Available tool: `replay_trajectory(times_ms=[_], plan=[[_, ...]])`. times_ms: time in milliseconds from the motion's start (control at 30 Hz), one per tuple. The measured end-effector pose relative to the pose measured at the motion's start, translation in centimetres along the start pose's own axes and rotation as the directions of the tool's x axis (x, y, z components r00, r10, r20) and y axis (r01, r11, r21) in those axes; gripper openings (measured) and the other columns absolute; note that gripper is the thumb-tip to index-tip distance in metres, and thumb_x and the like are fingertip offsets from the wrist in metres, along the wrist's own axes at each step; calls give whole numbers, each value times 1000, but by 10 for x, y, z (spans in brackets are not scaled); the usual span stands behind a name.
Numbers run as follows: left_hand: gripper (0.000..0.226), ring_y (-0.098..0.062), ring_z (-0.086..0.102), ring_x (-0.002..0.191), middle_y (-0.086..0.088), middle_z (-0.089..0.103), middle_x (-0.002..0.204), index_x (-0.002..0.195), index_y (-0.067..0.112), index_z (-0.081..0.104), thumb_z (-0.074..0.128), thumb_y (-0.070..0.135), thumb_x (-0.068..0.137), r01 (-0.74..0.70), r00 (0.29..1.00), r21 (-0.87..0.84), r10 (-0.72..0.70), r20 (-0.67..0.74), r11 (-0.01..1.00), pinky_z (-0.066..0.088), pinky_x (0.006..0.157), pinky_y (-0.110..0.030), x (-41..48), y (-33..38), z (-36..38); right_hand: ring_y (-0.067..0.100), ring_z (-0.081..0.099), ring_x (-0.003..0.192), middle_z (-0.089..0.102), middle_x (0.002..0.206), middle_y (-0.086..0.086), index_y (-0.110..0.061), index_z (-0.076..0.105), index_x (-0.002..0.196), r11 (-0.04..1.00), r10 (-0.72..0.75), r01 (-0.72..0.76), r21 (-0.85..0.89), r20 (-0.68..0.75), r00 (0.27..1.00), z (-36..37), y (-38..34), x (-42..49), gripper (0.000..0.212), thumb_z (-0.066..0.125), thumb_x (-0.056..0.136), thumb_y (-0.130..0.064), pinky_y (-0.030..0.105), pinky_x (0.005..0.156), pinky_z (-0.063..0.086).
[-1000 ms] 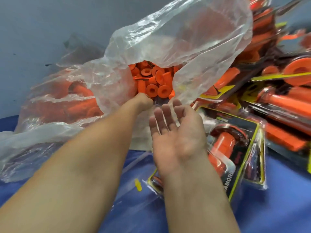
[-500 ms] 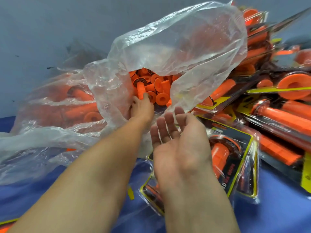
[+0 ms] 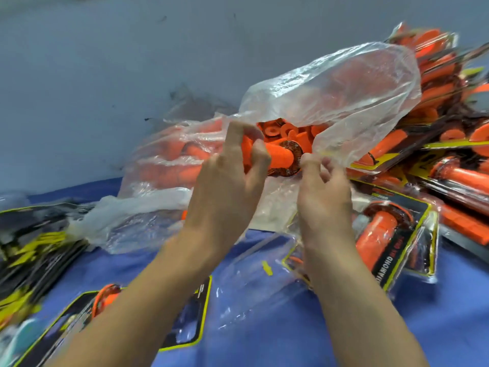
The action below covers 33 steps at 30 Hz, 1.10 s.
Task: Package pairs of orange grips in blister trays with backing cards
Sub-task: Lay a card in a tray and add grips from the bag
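While the clear bag [image 3: 330, 86] of loose grips gapes at its mouth, left hand [image 3: 230, 178] holds an orange grip [image 3: 277, 154] there, fingers curled round its shaft, black flange pointing right. Right hand [image 3: 322, 186] just beside the flange, fingers loosely bent, holding nothing. Empty clear tray [image 3: 254, 282] lies on blue table [image 3: 436, 327] below; packed cards [image 3: 397, 242] stacked right.

A pale grey wall [image 3: 105, 75] with dark scuff marks rises behind the blue-covered bench [image 3: 449, 327]. A small yellow scrap [image 3: 267, 268], possibly tape, lies on the blue cover.
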<state>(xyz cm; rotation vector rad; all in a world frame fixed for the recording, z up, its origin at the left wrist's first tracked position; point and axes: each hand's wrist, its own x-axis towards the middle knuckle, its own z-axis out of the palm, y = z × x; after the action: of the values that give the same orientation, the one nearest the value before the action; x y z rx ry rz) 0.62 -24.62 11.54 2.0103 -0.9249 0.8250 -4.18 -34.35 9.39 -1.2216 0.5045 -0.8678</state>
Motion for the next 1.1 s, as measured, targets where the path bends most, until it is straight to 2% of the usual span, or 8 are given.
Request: replay_trajectory(times_ms=[133,267,400,533,667,833,1000,1100], plan=[[12,-13,54,57,8,51,65,111,30,46,42,36,102,-7,1000,96,5,20,995,39,55,-37,-43,14,-64,13,67,86,68,101,2,-16,58,122,980,96,-144,138,308,947,13,2,-34,24,51,101,-27,27,74,59],[20,0,52,59,24,55,76,116,35,46,43,46,100,-46,994,120,33,104,992,37,54,-14,-75,11,-119,15,66,80,73,90,4,-14,68,102,992,49,-98,81,466,883,24,8,-60,19,55,99,-28,23,67,57],[44,-15,63,76,13,61,91,137,52,34,38,65,95,138,988,-283,-111,110,949,50,65,-22,-100,-7,-150,10,66,66,71,76,1,-13,71,88,967,89,-210,145,579,810,43,8,-83,23,53,100,-19,22,60,56],[37,-11,65,81,13,65,96,123,41,53,43,61,94,400,912,-418,-400,94,816,54,65,-28,-115,-38,-156,18,61,71,71,68,-5,-30,79,66,938,122,-321,129,745,656,61,18,-103,33,56,89,-21,38,76,50],[24,-12,66,73,7,69,86,100,36,67,51,53,93,549,834,-490,-483,267,677,57,63,-30,-123,-59,-164,19,68,64,72,70,4,-24,79,67,914,163,-398,77,829,535,80,25,-122,22,58,74,-27,30,58,58],[24,-12,67,80,0,72,86,93,26,74,64,48,88,578,798,-607,-531,284,545,53,60,-23,-119,-71,-177,15,66,64,72,71,-1,-30,79,70,925,157,-375,57,842,516,91,32,-127,21,59,75,-25,28,61,57],[32,-15,67,80,-5,73,88,91,24,77,67,50,74,611,766,-650,-545,341,452,57,67,-32,-120,-81,-185,6,69,62,73,71,-4,-27,80,74,913,98,-404,62,927,363,88,31,-131,20,62,74,-35,23,56,57],[27,-9,66,61,-1,72,73,81,18,78,63,40,75,648,730,-686,-526,436,331,53,52,-21,-119,-78,-191,17,71,86,74,93,4,-23,78,96,947,70,-320,25,957,282,84,35,-128,32,73,74,-46,32,74,59]])
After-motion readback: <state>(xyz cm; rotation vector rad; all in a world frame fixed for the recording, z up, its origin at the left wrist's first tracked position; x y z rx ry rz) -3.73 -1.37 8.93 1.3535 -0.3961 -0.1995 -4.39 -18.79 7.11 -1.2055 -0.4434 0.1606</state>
